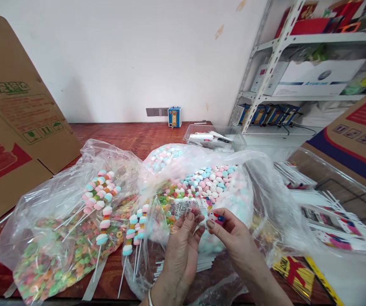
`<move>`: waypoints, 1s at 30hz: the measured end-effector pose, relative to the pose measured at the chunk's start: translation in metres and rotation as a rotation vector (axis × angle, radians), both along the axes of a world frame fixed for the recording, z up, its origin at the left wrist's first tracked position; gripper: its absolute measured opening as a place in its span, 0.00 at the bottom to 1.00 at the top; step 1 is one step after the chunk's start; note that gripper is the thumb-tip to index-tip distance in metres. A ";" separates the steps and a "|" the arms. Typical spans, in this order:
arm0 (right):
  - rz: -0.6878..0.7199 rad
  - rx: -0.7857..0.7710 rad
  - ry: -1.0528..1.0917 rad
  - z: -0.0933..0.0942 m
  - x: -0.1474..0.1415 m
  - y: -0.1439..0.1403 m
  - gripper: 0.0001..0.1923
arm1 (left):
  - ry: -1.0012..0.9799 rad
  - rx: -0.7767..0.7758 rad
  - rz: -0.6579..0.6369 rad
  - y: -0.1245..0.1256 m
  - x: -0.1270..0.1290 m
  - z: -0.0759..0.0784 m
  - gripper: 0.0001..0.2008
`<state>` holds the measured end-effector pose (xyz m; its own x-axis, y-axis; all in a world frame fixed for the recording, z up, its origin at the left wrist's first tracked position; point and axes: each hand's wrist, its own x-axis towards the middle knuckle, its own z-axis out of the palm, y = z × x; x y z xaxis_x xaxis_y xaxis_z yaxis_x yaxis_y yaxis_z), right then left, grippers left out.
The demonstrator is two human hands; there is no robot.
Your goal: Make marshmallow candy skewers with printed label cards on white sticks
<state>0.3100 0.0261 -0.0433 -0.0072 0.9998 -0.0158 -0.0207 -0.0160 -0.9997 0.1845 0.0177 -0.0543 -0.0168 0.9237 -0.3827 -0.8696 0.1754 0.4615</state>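
Note:
In front of me, my left hand [181,246] pinches a small clear printed wrapper [180,209] with dark lettering. My right hand [234,236] has thumb and finger closed on the brightly printed part of a wrapper, close to the left fingertips. Whether both hands grip one wrapper I cannot tell. Behind them, a large clear bag [253,163] holds pink, blue and white marshmallows [213,182]. Several marshmallow skewers with gummy rings [104,225] on white sticks lie to the left. Beneath some of them is a bag of gummy rings [64,259].
Cardboard boxes stand at far left [13,110] and right [358,136]. Printed wrappers and white sticks [336,225] lie at right. A clear plastic bin [240,140], a small blue-and-white box [174,117] and a metal shelf rack [273,63] are behind. A gold-red packet [296,276] lies near the right edge.

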 end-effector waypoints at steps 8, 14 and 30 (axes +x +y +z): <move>0.000 0.006 -0.172 -0.007 0.001 -0.011 0.17 | 0.294 -0.043 0.009 -0.001 -0.005 -0.003 0.17; -0.030 0.017 -0.248 -0.012 0.001 -0.012 0.22 | 0.308 -0.053 0.023 -0.003 -0.005 -0.011 0.18; 0.079 0.016 -0.242 -0.010 0.008 -0.015 0.21 | 0.275 -0.106 0.104 -0.002 -0.010 -0.007 0.21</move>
<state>0.3175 0.0111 -0.0533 -0.0832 0.9965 -0.0112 0.2199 0.0074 -0.9755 0.1742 0.0153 -0.0616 -0.2254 0.8669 -0.4447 -0.7307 0.1515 0.6657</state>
